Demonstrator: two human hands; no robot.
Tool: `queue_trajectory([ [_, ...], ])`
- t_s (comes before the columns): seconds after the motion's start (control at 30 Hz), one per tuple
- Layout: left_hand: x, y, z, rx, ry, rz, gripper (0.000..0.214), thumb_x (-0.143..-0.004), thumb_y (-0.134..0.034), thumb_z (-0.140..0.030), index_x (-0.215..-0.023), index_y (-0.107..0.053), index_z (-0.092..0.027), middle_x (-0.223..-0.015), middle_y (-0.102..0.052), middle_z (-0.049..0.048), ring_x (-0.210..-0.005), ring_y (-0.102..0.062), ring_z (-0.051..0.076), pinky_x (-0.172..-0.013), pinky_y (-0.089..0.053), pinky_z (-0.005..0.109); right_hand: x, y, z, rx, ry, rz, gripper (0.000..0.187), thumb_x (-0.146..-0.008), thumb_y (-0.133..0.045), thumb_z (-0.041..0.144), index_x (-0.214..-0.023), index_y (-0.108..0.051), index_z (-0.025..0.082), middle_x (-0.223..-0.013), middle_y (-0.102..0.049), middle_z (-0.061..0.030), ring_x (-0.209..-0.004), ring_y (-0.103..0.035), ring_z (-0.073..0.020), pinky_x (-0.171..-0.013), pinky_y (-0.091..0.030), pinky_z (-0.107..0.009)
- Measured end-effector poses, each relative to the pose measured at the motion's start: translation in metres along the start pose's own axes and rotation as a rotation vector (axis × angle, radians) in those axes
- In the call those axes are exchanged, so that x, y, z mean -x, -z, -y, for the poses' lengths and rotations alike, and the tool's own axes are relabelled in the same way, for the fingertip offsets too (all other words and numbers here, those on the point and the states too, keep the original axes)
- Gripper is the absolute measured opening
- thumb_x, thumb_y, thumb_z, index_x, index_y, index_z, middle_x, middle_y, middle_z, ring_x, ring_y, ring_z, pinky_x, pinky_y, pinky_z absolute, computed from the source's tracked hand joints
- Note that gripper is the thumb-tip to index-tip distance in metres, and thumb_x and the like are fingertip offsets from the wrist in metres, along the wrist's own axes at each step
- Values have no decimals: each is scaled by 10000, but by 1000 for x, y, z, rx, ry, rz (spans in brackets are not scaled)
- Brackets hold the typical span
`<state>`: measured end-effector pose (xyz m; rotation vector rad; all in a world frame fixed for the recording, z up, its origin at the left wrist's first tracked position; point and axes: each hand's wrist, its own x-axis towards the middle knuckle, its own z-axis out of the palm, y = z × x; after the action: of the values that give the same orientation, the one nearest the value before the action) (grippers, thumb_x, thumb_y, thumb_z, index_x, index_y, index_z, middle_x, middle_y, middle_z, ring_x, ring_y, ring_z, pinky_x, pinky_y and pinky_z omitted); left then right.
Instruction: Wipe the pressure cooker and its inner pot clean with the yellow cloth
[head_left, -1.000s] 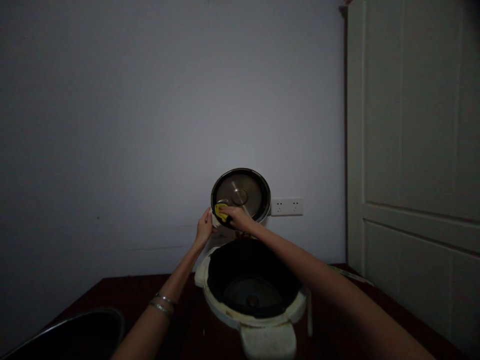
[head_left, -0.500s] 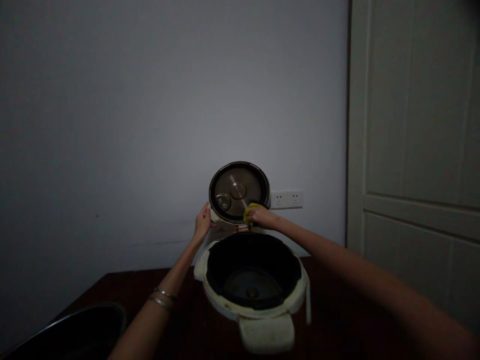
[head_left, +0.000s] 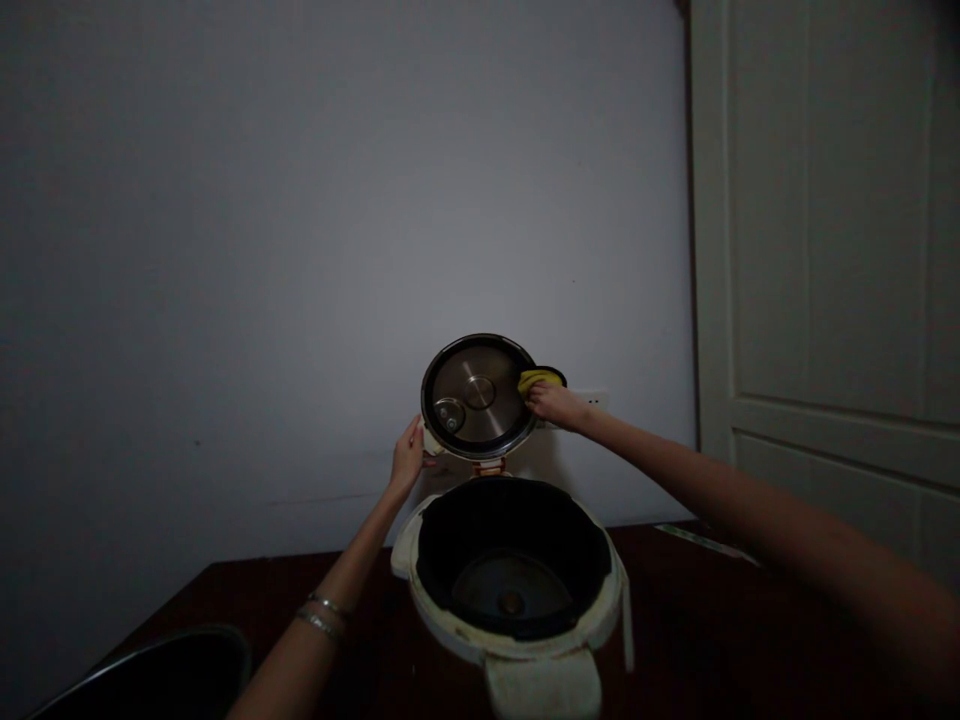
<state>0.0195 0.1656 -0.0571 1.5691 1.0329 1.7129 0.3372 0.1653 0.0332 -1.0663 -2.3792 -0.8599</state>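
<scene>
A white electric cooker [head_left: 465, 640] stands with its lid [head_left: 480, 425] raised on the hinge, the metal inner side facing me. Its dark round cavity [head_left: 517, 585] has no pot in it, and a small knob shows at the bottom. My left hand [head_left: 407, 456] grips the lid's lower left edge, fingers partly behind it. My right hand [head_left: 556, 404] pinches a bunched yellow cloth [head_left: 541, 378] against the lid's right rim.
A dark pot or bowl [head_left: 244, 650] with a shiny rim sits at the lower left. The dark red table [head_left: 360, 640] meets a pale wall [head_left: 300, 250] bearing a socket plate [head_left: 596, 398]. A panelled door [head_left: 825, 250] stands right; a flat strip [head_left: 709, 542] lies on the table.
My right hand has moved the yellow cloth up and right, from the lid's lower edge to its right rim. My left hand stays at the lid's left edge. The view has shifted slightly.
</scene>
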Motion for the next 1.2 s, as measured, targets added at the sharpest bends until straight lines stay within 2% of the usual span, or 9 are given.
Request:
queue_trajectory([
  [0.27,2,-2,-4,8,13,-10,531,-907,-465,-401,-1386,-434,-175,-1011,-634,91,-498,-558,54,-489,-570,256,14,-32,76,-12,-119,197,219,-762,-511,65,-847,-713,58,-872,-692,-241,-867,-645,-309,-772,-446,-396],
  [0.37,3,-3,-7,20,18,-12,529,-904,-471,-409,-1385,-437,-192,-1065,-629,103,-533,-581,65,-491,-569,254,8,-39,104,-95,-147,212,253,-707,-566,86,-910,-716,106,-927,-707,-196,-910,-651,-293,-779,-450,-359],
  [0.47,5,-3,-9,42,41,-5,540,-899,-483,-413,-1392,-427,-201,-1092,-626,111,-597,-614,91,-499,-569,249,-12,-38,121,-229,-148,181,316,-671,-600,105,-949,-720,197,-919,-732,-82,-922,-658,-231,-794,-451,-286],
  [0.57,5,-3,-9,61,59,-3,522,-899,-489,-405,-1383,-442,-215,-1043,-635,96,-591,-613,91,-494,-564,245,-43,-28,120,-370,-193,83,358,-647,-579,64,-936,-731,211,-894,-742,-25,-863,-673,-178,-757,-463,-215],
  [0.7,3,-3,-7,48,54,-9,502,-912,-468,-372,-1384,-438,-201,-889,-629,48,-487,-545,50,-472,-553,232,-84,-7,115,-481,-344,-194,499,-708,-453,23,-1161,-644,111,-1118,-690,-100,-1013,-636,-202,-889,-454,-263],
  [0.77,2,-3,-6,45,49,-17,508,-913,-471,-369,-1386,-432,-189,-793,-606,16,-458,-515,39,-465,-543,212,-98,-2,123,-531,-364,-301,556,-732,-429,27,-1265,-567,101,-1219,-640,-106,-1091,-601,-199,-952,-431,-279],
  [0.83,2,-3,-6,50,53,-24,513,-911,-478,-373,-1386,-429,-182,-720,-573,-9,-444,-496,36,-461,-535,197,-106,-6,139,-584,-333,-339,596,-729,-438,26,-1313,-525,107,-1250,-622,-94,-1101,-598,-182,-953,-437,-259],
  [1.0,3,-3,-7,36,37,-31,512,-903,-491,-393,-1359,-461,-164,-704,-564,-13,-448,-483,43,-446,-536,217,-93,-37,167,-641,-216,-262,705,-628,-457,-43,-1319,-518,80,-1284,-592,-135,-1170,-558,-194,-994,-407,-273],
  [1.2,3,-1,-4,22,18,-26,524,-904,-484,-376,-1383,-433,-169,-854,-624,39,-504,-553,65,-462,-551,241,-48,-54,130,-591,-10,13,620,-564,-530,-33,-1135,-673,162,-1125,-692,-86,-1075,-616,-221,-925,-439,-277],
])
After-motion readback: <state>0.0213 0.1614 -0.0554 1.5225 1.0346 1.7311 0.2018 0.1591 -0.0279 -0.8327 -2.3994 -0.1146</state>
